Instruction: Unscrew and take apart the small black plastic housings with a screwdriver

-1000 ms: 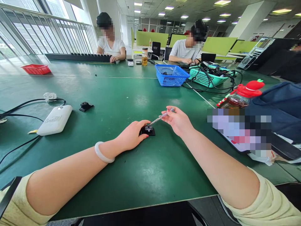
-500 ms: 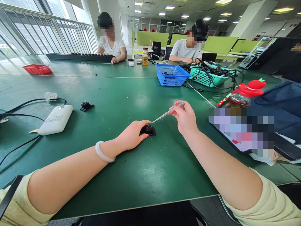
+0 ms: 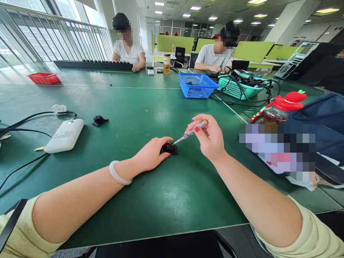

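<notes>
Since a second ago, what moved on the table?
The right hand lifted the screwdriver off the small black part, then brought its tip back down to it. The left hand stayed pressing the part on the green table.

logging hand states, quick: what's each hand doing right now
Left hand: fingers closed on the small black part, pinning it to the green table.
Right hand: fingers closed on a clear-handled screwdriver, tip at the part.

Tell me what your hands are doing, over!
Left hand pinning small black part. Right hand gripping screwdriver, tip at part. Nothing between them.
</notes>
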`<state>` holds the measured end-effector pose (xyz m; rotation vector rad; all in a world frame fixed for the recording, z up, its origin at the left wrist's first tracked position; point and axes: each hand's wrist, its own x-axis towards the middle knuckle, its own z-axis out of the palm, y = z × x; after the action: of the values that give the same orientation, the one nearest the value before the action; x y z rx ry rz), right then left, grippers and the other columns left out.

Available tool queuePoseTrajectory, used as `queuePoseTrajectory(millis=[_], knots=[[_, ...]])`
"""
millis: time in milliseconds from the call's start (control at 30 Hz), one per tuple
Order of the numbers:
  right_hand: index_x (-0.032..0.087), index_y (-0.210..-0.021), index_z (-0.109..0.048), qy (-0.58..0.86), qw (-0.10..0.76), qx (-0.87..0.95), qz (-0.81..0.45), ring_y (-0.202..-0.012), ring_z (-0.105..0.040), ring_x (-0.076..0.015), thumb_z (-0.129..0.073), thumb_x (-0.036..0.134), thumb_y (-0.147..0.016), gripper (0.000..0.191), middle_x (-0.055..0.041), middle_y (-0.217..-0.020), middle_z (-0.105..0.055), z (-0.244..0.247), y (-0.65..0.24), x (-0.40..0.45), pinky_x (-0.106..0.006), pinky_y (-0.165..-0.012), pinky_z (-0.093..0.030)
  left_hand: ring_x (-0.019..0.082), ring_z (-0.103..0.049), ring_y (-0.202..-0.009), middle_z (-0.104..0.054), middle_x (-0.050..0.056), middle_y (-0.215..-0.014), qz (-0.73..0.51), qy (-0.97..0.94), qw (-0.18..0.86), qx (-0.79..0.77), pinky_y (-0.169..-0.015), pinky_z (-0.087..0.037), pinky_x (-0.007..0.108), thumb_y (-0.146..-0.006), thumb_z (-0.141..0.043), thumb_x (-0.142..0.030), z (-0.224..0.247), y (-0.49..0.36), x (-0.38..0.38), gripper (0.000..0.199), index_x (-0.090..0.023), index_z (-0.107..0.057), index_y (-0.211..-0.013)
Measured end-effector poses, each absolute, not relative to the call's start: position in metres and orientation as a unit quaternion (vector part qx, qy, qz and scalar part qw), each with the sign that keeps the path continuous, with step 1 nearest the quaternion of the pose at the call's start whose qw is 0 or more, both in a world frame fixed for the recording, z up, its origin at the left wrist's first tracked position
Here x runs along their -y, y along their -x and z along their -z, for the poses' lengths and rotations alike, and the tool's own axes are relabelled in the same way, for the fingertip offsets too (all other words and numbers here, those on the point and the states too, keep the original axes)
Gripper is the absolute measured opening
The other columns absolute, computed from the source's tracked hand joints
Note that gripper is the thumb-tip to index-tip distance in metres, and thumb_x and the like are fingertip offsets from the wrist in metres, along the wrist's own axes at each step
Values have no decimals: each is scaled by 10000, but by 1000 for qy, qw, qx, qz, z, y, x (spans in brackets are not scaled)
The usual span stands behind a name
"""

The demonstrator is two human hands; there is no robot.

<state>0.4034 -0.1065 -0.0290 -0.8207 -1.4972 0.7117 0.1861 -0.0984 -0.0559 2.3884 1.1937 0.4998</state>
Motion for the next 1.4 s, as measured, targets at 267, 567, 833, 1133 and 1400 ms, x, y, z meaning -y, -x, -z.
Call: queuePoseTrajectory(millis=[267, 567, 833, 1133, 1400], knots=[[267, -1033, -601, 300, 574, 737, -195, -780, -677, -192, -614, 342, -917, 139, -14, -848, -712, 26, -402, 117, -383, -802, -557, 266, -611, -1082, -659, 78, -1182, -196, -858, 213, -425, -965, -492, 444, -880, -617, -283, 61, -186, 97, 486, -235, -498, -1349], [255, -1062, -539, 249, 561, 774, -155, -744, -654, -165, -508, 189, -965, 122, -16, -833, -674, 31, -401, 115, -352, -734, -565, 265, -611, -1084, -664, 77, -1171, -204, -853, 222, -426, -970, -491, 448, -873, -632, -262, 63, -186, 96, 528, -237, -476, -1377], [257, -1027, -562, 242, 550, 794, -90, -739, -653, -175, -543, 147, -916, 158, -16, -843, -664, 31, -400, 120, -376, -760, -564, 265, -611, -1068, -669, 87, -1154, -200, -857, 214, -424, -954, -497, 444, -873, -633, -244, 62, -186, 97, 519, -226, -485, -1370], [251, -1038, -550, 233, 553, 795, -89, -738, -660, -178, -536, 125, -902, 185, -21, -844, -666, 30, -400, 120, -363, -717, -558, 263, -609, -1077, -665, 85, -1175, -206, -855, 219, -422, -964, -493, 450, -872, -635, -244, 62, -186, 96, 522, -227, -482, -1371], [241, -891, -552, 134, 441, 887, 41, -681, -624, -160, -634, 192, -875, 97, 16, -700, -661, 14, -389, 132, -346, -753, -546, 279, -597, -1112, -657, 95, -1200, -212, -858, 221, -413, -964, -486, 464, -866, -618, -236, 61, -186, 97, 506, -232, -494, -1356]])
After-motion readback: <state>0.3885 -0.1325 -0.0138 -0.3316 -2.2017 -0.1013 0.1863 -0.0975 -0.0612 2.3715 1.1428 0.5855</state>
